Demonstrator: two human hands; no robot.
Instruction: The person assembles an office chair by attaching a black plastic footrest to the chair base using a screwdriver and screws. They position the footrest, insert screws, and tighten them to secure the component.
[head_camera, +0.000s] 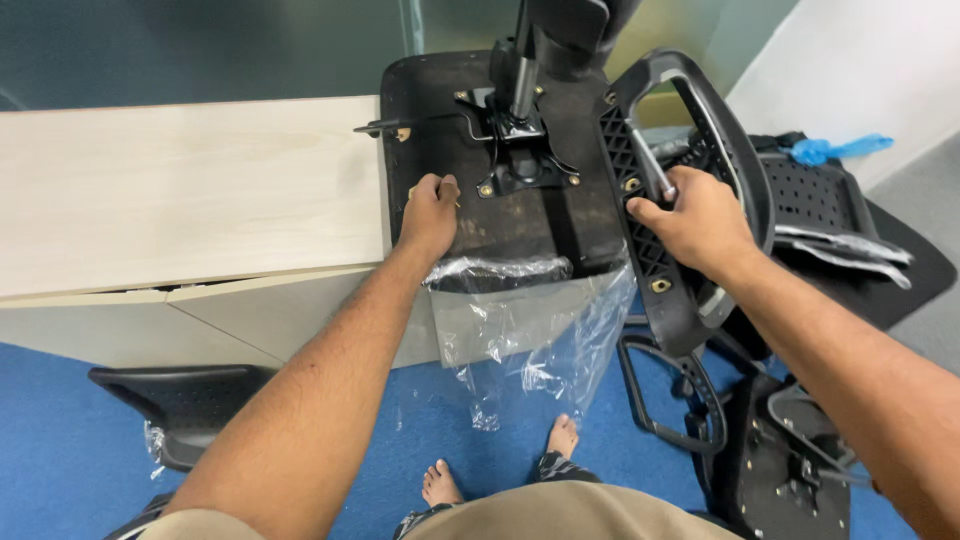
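Observation:
An upside-down black office chair seat (500, 215) lies on the edge of a pale wooden table (180, 190). A metal tilt mechanism (515, 150) with a gas cylinder is bolted to its underside. My left hand (430, 212) presses on the seat's left part, fingers curled at a bolt hole. My right hand (690, 215) grips a metal hex key (650, 165) set at a bolt on the black armrest (690, 190) that lies along the seat's right side. Clear plastic wrap (530, 320) hangs from the seat's near edge.
More black chair parts lie around: a seat shell (185, 405) on the blue carpet at the left, another armrest (670, 400) and a seat base (790, 460) at the right, a mesh back piece (830, 205) behind. My bare feet (500, 465) stand below.

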